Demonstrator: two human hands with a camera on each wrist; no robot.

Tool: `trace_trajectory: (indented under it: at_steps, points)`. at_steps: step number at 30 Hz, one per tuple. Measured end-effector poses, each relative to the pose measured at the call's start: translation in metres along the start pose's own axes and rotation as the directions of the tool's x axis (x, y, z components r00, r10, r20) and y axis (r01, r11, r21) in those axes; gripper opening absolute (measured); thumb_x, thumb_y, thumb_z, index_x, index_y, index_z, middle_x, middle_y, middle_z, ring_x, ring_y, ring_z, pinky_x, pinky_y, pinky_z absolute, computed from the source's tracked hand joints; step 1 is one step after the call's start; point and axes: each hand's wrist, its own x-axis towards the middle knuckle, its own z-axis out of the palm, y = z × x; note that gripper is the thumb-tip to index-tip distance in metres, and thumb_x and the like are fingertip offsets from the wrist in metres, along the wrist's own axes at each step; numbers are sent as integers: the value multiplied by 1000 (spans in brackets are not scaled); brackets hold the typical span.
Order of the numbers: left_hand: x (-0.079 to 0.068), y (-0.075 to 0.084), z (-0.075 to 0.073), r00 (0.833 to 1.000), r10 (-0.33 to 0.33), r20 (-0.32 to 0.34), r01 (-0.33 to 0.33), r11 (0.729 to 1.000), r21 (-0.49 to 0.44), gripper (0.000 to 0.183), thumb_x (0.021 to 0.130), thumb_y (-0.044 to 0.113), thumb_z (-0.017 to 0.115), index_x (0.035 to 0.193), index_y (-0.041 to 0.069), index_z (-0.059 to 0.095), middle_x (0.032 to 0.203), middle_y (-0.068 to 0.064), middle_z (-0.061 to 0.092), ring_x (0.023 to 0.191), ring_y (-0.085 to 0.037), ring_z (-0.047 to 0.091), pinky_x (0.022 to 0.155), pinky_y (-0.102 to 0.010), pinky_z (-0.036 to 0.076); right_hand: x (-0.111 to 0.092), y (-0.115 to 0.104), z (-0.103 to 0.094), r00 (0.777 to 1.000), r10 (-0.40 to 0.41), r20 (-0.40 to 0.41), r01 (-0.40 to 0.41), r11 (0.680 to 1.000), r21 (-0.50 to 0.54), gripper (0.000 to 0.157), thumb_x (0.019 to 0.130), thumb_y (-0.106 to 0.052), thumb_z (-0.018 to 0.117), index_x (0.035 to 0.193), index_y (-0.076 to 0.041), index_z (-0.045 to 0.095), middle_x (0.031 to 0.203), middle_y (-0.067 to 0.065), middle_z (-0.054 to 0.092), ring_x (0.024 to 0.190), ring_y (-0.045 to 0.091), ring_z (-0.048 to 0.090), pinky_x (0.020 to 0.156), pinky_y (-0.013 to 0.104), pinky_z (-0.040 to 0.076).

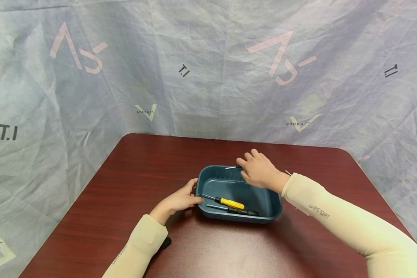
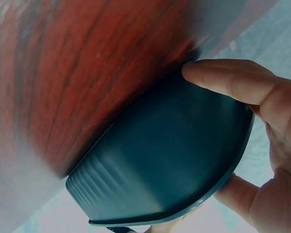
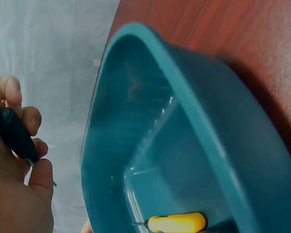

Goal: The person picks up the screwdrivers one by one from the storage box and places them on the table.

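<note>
A dark teal plastic tub [image 1: 239, 219] stands on the table. My left hand [image 1: 180, 199] holds its left end, thumb at the rim and fingers against the outer wall, as the left wrist view shows. Above the tub's back rim, my right hand [image 1: 259, 170] grips a screwdriver [image 3: 17, 133] by its black handle, the thin metal shaft pointing left in the head view. Inside the tub, near its front wall, lie a yellow-handled screwdriver [image 1: 232, 203] and a black-handled screwdriver [image 1: 243, 211], side by side with their shafts to the left.
The reddish-brown wooden table [image 1: 139, 166] has rounded back corners. Grey printed fabric [image 1: 208, 88] hangs behind it and along both sides. A small black object [image 1: 166, 242] shows beside the left sleeve.
</note>
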Motion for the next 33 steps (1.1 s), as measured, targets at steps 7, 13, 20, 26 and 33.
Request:
trace_trajectory:
  at_steps: [7,13,20,26,33]
  points:
    - [0,1,-1,1000,-8,-3,8,1000,16,75,78,6,63,140,0,20,125,-22,41,94,-22,50,68,-31,42,-5,10,-2,999,33,-1,-33,999,19,9,87,-19,50,90,-10,51,71,5,42,72,23,34,64,34,30]
    - [0,2,-1,1000,-2,1,2,1000,19,76,78,6,63,140,0,20,122,-23,43,91,-21,51,66,-30,42,-11,18,-4,998,62,0,-62,997,34,9,88,-19,50,87,-10,49,70,5,40,70,23,32,62,33,28]
    - [0,0,-1,1000,-1,2,1,1000,7,75,78,5,63,139,-1,20,129,-21,38,93,-22,48,68,-31,43,-18,32,-3,995,102,-9,-102,993,51,10,89,-18,48,88,-9,50,70,5,42,69,23,33,64,35,28]
    - [1,-1,-1,1000,-1,2,1,1000,6,74,78,5,63,139,-2,21,130,-21,36,95,-23,48,70,-33,43,-28,45,1,989,147,-15,-146,987,70,11,87,-17,47,90,-7,52,71,7,45,70,25,37,64,36,30]
    - [0,0,-1,1000,0,9,0,1000,-3,74,78,6,62,139,-1,21,132,-21,35,91,-19,52,72,-35,44,-38,56,4,980,201,6,-201,976,89,13,87,-17,47,92,-6,51,74,9,47,73,28,38,62,37,32]
